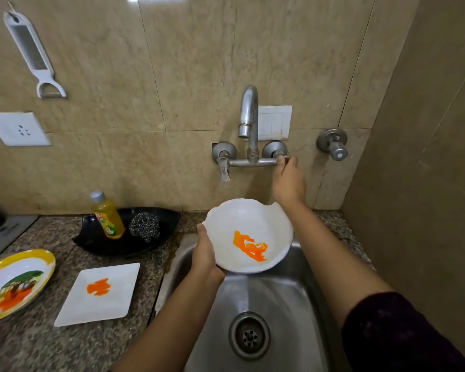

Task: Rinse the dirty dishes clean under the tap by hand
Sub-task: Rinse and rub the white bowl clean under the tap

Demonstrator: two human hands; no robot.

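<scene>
Evidently left hand [205, 255] grips the orange-smeared bowl [249, 214] over the sink [279, 294] beneath the spout [249, 111] while right hand [289, 181] pinches the tap handle [284, 157], likely to start water.

Lighting is even and moderately bright, from overhead. Glare patches sit high on the glossy beige wall tiles [199, 63]. The stainless steel sink [266, 296] shows a soft sheen. Edges bow from wide-angle distortion, and the yellow-rimmed oval plate [16, 283] at far left is slightly blurred.
</scene>
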